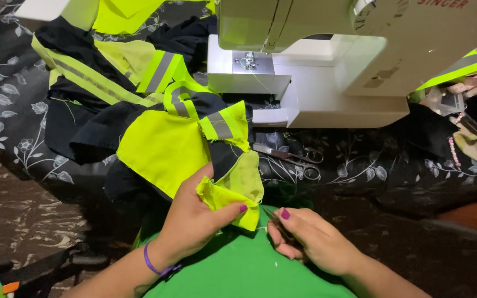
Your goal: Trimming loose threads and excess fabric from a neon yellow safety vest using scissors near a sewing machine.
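Your right hand (310, 241) grips a small thread snip (274, 218) (tip near your left hand's (194, 221) thumb, pinching the neon-yellow fabric piece (233, 190)); a slip could nick it.

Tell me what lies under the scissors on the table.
The scissors lie flat on a dark cloth with a pale flower print, in front of the white sewing machine. The cloth hides whatever surface is beneath it.

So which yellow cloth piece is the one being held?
The small plain neon-yellow piece pinched by the left hand, nearest the camera. The other yellow pieces lie farther back on the table, and some carry grey reflective stripes.
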